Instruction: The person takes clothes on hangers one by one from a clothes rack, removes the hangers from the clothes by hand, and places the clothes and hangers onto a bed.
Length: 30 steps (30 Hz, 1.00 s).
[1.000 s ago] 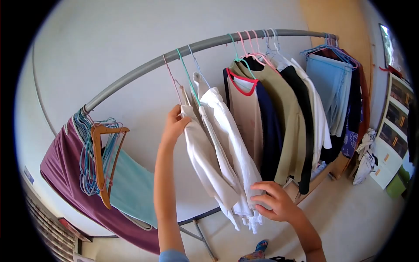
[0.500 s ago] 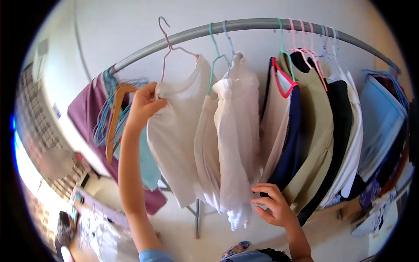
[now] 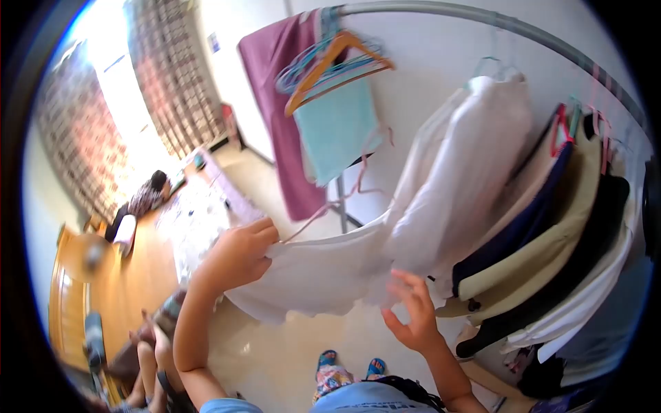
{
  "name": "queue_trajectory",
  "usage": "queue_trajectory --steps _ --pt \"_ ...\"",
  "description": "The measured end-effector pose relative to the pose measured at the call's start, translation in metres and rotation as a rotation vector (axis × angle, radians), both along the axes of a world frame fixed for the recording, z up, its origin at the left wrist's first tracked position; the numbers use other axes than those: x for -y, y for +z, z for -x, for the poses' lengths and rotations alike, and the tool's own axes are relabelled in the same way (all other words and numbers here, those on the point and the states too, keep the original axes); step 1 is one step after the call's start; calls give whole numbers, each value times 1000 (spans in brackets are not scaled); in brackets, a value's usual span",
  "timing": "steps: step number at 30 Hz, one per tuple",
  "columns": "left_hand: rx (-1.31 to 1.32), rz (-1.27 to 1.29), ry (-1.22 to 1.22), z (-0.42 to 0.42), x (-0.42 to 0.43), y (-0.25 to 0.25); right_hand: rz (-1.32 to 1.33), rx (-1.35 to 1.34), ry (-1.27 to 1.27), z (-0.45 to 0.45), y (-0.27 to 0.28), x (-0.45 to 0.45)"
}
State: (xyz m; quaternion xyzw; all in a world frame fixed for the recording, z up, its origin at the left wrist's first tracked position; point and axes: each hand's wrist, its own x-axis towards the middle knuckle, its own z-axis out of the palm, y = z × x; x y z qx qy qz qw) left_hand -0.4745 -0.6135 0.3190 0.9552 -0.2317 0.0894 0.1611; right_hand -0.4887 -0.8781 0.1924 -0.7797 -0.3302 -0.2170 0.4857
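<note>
My left hand [image 3: 241,256] is closed on one end of a white garment [image 3: 320,272], at the tip of the pink hanger [image 3: 337,202] it hangs on. The garment stretches sideways to the right, and the hanger's hook is off the rail, pointing up. Its exact kind is hard to make out. Below the garment's right part, my right hand [image 3: 413,313] has its fingers apart and slightly blurred, with nothing held. Just behind hang other white clothes [image 3: 475,144] on the rail.
A grey clothes rail [image 3: 441,9] curves overhead. Olive [image 3: 551,255] and black clothes [image 3: 571,275] hang right. A wooden hanger [image 3: 337,69] and purple cloth [image 3: 279,103] are at the rail's left end. A person's bare legs [image 3: 155,358] show lower left, beside a wooden bed frame [image 3: 131,282].
The white garment and its pink hanger have come off the rail and tipped sideways in my left hand. The view has turned left and down. My right hand stays open.
</note>
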Motion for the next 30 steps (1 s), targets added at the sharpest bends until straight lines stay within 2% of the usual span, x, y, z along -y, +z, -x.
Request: queue_trajectory --steps 2,4,6,9,10,12,15,19,21,22,30 --pt "-2 -152 74 40 -19 -9 -66 -30 20 -7 -15 -24" --pt "-28 -189 143 81 -34 -14 -129 -65 42 -12 -15 -50" --pt "-13 -307 213 125 -46 -16 -69 42 191 -15 -7 -87" --pt "-34 -327 308 180 -69 -25 -148 -98 595 4 3 -161" --pt "-6 -343 329 197 -78 -29 -143 -108 630 13 1 -183" --pt "-3 -321 382 227 -98 -33 -187 -283 901 27 3 -221" --pt "41 -292 458 267 -135 -38 -56 -146 1030 46 6 -276" --pt "169 -181 565 300 -175 -54 -41 37 1046 63 14 -332" --pt "246 -307 786 318 -196 -59 -40 16 1042 63 15 -352" --pt "195 -401 744 331 -212 -64 -56 15 1000 62 14 -362" --pt "199 -334 693 315 -283 -106 39 -1 908 30 2 -427"
